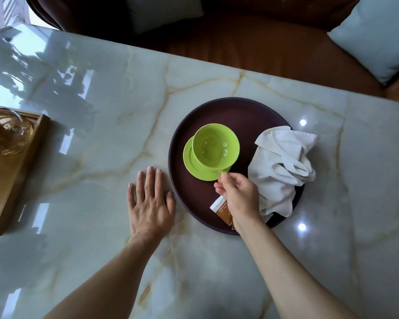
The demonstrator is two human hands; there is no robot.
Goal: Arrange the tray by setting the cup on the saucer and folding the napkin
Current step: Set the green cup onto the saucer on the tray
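Round dark tray (187,199) sits on the marble table (101,100), right of centre in the head view.

Cup (215,145) — lime green, upright, empty — stands over the matching saucer (195,165), offset toward 1 o'clock of the saucer's middle, so the saucer shows as a crescent from 6 to 10 o'clock. Whether the cup base rests fully on the saucer: cannot tell. Cup handle points to 5 o'clock.

Right hand (236,194) enters from 6 o'clock; thumb and fingertips curled and pinching the cup handle, remaining fingers folded under.

Left hand (150,201) lies flat on the table at 9 o'clock of the tray, fingers straight and slightly spread, holding nothing; its little-finger edge is just beside the tray rim.

Napkin (281,166) — white cloth, crumpled, unfolded — lies at 3 to 5 o'clock on the tray, overhanging the rim.

Sachet (221,209), white and orange, lies at 6 o'clock on the tray, partly hidden under the right wrist.

Wooden box (16,178) with a glass teapot (7,132) at the table's 9 o'clock edge.
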